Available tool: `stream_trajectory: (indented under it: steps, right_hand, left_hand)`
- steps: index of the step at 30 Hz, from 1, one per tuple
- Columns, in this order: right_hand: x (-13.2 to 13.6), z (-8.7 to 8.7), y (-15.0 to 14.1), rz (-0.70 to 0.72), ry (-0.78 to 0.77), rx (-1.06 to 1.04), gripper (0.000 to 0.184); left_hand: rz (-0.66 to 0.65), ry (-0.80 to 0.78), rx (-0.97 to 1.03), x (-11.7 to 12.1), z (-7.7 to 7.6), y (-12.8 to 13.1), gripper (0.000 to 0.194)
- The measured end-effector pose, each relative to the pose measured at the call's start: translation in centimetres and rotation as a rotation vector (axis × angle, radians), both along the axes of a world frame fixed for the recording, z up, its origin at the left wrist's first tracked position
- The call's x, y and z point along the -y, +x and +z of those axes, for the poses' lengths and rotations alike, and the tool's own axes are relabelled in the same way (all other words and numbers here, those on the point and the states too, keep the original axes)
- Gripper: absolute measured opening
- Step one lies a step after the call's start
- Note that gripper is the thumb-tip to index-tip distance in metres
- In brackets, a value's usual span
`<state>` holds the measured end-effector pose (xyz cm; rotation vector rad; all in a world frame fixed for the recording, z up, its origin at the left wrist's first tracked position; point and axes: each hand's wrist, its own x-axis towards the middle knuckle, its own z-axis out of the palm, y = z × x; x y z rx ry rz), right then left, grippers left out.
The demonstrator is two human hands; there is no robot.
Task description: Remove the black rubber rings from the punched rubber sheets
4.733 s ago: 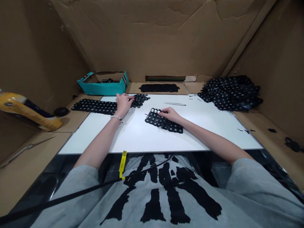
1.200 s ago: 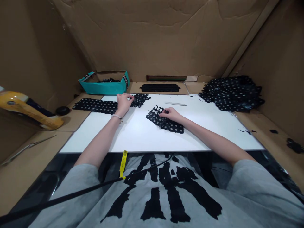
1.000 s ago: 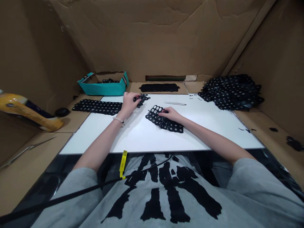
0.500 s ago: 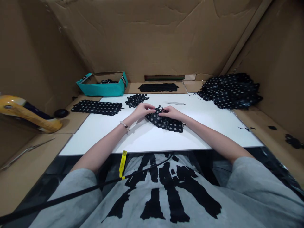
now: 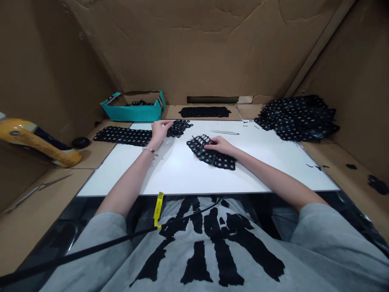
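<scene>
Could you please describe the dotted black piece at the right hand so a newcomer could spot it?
On the white board, find the right hand near the middle. It holds the dotted black piece. Unlike the flat strip to the left and the big heap to the right, it fans out, with open rings at its far edge.

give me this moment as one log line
left hand: at pile of black rings | right hand: holds dotted black strip on white board | pen-like tool: beyond right hand | teal box: beyond left hand
</scene>
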<state>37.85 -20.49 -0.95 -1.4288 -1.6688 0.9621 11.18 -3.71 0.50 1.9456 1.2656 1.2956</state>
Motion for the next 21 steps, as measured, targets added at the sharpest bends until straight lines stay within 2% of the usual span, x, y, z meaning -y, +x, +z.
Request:
stream_trajectory:
  steps: [3,5,9,11,13,16,18,21]
  right_hand:
    - [0.1,0.0,-0.1,-0.006,-0.001,-0.012,0.056]
    - [0.1,0.0,-0.1,-0.009,-0.001,-0.018,0.056]
    - [0.0,-0.1,-0.1,-0.003,-0.003,-0.033,0.049]
    - [-0.2,-0.1,-0.1,0.012,-0.012,-0.056,0.041]
    - [-0.4,-0.2,-0.1,0.030,-0.008,-0.083,0.032]
    - [-0.6,-0.3,-0.1,0.059,0.026,-0.102,0.024]
    - [-0.6,-0.3,-0.1,0.083,0.045,-0.100,0.022]
    - [-0.4,0.1,0.2,0.128,0.028,-0.075,0.026]
  left_hand:
    - [-0.007,0.119,-0.193,-0.1,-0.9,-0.1,0.017]
    - [0.007,0.173,-0.234,0.1,-1.1,0.0,0.019]
    - [-0.033,0.224,-0.245,1.5,0.3,0.9,0.026]
    - [-0.144,0.219,-0.286,3.1,1.3,1.9,0.029]
    - [-0.336,0.171,-0.358,5.0,1.9,3.0,0.029]
    - [-0.571,0.112,-0.430,7.7,1.7,4.6,0.033]
    - [-0.612,0.094,-0.426,8.8,1.1,5.3,0.033]
    - [-0.584,0.050,-0.359,9.2,0.0,5.9,0.028]
